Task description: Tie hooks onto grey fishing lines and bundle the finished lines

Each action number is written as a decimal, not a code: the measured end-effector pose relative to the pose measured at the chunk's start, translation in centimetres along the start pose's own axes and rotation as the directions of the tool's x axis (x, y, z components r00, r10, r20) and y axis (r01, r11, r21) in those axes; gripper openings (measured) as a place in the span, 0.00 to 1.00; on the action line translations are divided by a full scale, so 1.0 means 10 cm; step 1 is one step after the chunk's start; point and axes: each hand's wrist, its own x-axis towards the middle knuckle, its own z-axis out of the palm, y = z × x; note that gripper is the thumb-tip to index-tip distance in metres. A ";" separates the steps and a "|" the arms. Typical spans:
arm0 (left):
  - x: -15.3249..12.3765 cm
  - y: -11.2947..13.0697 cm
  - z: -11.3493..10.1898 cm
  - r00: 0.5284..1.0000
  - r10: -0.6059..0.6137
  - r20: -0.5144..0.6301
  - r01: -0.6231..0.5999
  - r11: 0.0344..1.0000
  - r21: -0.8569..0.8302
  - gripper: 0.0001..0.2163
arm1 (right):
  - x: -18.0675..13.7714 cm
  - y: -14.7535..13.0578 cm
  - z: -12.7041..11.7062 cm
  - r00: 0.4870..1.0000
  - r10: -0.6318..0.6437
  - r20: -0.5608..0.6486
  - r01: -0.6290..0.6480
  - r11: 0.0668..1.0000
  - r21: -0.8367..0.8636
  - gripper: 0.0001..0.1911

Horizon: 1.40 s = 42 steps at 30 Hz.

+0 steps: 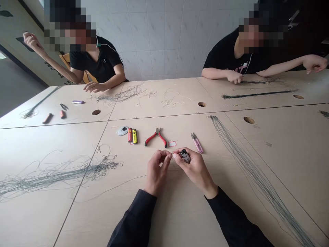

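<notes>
My right hand [194, 168] is shut on a black lighter [185, 156], its fingertips reaching toward my left hand [157, 170]. The left fingertips pinch together close to the right ones, with nothing visible between them at this size. Just above my hands lie red-handled pliers [155, 136] and a small red-edged label [172, 144]. Pink thread snips [196, 143] rest to the right. Beyond the pliers stand a red lighter [130, 134] and a yellow lighter [135, 136], next to a round grey disc [122, 130].
A tangled bundle of grey line with small hooks [64, 173] lies left, and a long bundle [257, 178] runs down the right. Two seated co-workers [97, 61] [239, 58] handle more line across the pale table [164, 219], which has round holes.
</notes>
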 end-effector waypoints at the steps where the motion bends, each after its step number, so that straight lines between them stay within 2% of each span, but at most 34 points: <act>1: 0.00 -0.01 0.00 1.000 0.023 0.005 -0.023 0.999 0.038 0.12 | 0.00 0.01 0.00 1.000 -0.005 -0.002 0.005 1.000 -0.012 0.12; 7: 0.00 -0.02 -0.01 0.997 0.081 0.018 -0.083 0.988 0.133 0.10 | 0.01 0.06 0.00 0.999 -0.047 0.022 0.048 0.994 -0.102 0.08; 14: -0.01 0.03 0.01 0.999 -0.009 0.045 0.007 0.999 0.032 0.11 | 0.01 0.11 0.00 0.997 -0.053 0.052 0.058 0.991 -0.117 0.07; 23: -0.03 0.08 0.02 0.999 -0.031 0.029 0.031 0.999 0.022 0.10 | 0.00 0.08 -0.01 0.996 -0.039 0.077 0.050 0.989 -0.140 0.09; 30: -0.03 0.11 0.05 0.984 -0.170 0.049 0.175 0.975 -0.140 0.13 | 0.00 0.08 0.00 0.997 -0.035 0.061 0.041 0.994 -0.104 0.10; 37: -0.03 0.07 0.05 0.994 -0.110 0.011 0.111 0.993 -0.044 0.11 | 0.00 0.09 -0.01 0.997 -0.038 0.068 0.046 0.992 -0.116 0.11; 42: -0.03 0.08 0.08 0.989 -0.143 0.026 0.145 0.982 -0.123 0.14 | -0.01 0.08 0.00 0.997 -0.059 0.056 0.066 0.989 -0.134 0.12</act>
